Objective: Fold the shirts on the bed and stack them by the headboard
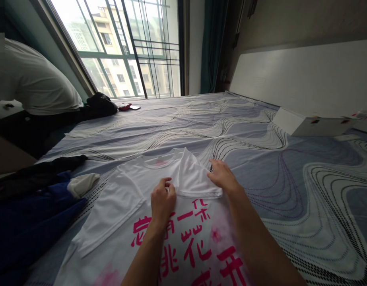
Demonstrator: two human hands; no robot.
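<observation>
A white T-shirt (pixel 111 210) with pink written characters and pink blotches lies spread on the bed, its neckline pointing away from me. Both sleeves are folded inward over the body. My left hand (pixel 163 198) is over the middle of the shirt, just below the neckline. Its fingers are loosely curled with a gap between them, and I see no cloth pinched there. At the outer edge of the right sleeve (pixel 197 176) is my right hand (pixel 223 176), fingers apart and touching or just above the fabric.
Patterned bedding (pixel 186 119) surrounds the shirt. Dark blue clothing (pixel 40 210) and a white cloth piece (pixel 82 185) lie at left. A person in a white top (pixel 43 79) bends over at far left. A white box (pixel 311 123) stands at right, by a white board (pixel 305 75).
</observation>
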